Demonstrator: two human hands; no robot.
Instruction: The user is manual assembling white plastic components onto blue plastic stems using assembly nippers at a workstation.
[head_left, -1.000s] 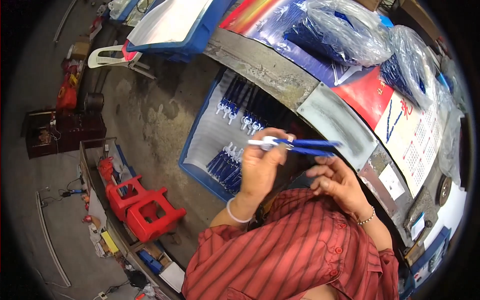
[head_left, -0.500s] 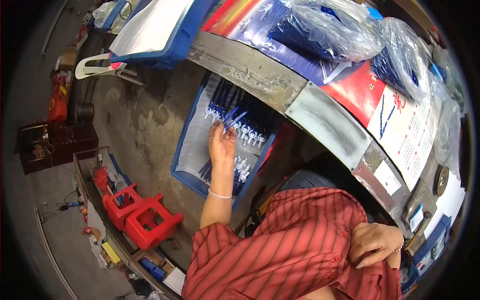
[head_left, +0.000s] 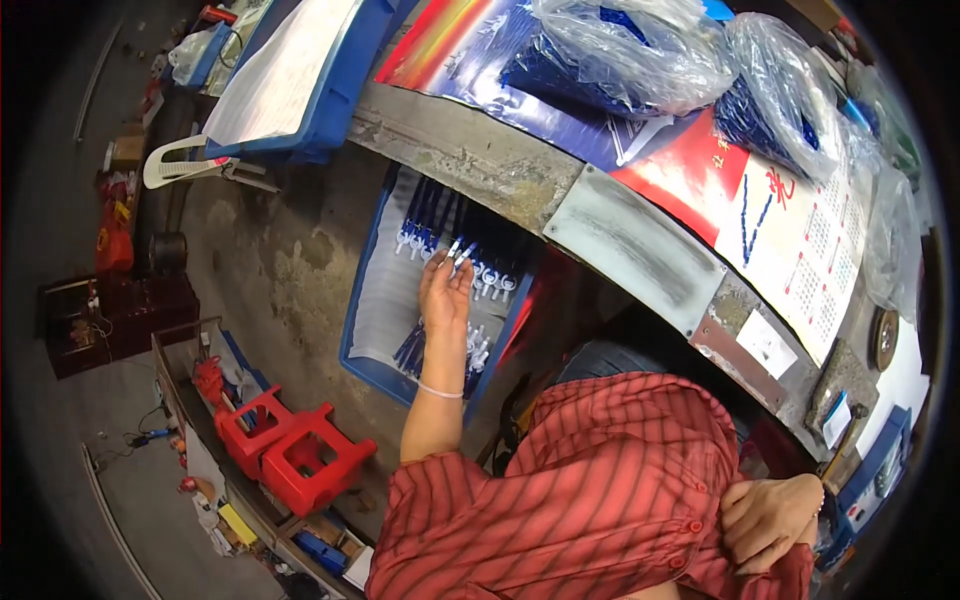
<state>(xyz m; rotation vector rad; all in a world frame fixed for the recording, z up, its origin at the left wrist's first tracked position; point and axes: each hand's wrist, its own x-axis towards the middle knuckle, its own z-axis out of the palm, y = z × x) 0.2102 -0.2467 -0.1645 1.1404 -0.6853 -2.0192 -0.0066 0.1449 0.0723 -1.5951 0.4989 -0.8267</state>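
My left hand [head_left: 446, 292] is over a blue tray [head_left: 352, 345]. Its fingers pinch a couple of slender blue-and-white pieces [head_left: 460, 252]. Right beside the fingertips, a row of dark blue strands with white ring-shaped ends [head_left: 493, 281] lies on a pale ribbed liner. A smaller bunch of the same strands [head_left: 476, 350] rests closer to my wrist. My right hand [head_left: 772, 518] lies against the front of my red striped shirt [head_left: 600, 470], fingers curled in; anything inside them is hidden.
The tray sits low beside a worn workbench [head_left: 460, 150] whose edge crosses above it. Clear plastic bags of blue strands [head_left: 640, 60] lie on the bench over printed sheets. Another blue bin [head_left: 335, 110] holds papers. A red plastic stool [head_left: 305, 460] stands at lower left.
The pieces in my left fingers have turned, and their white parts now show. My right hand has shifted slightly lower and its fingers look more curled. The whole view has shifted a little.
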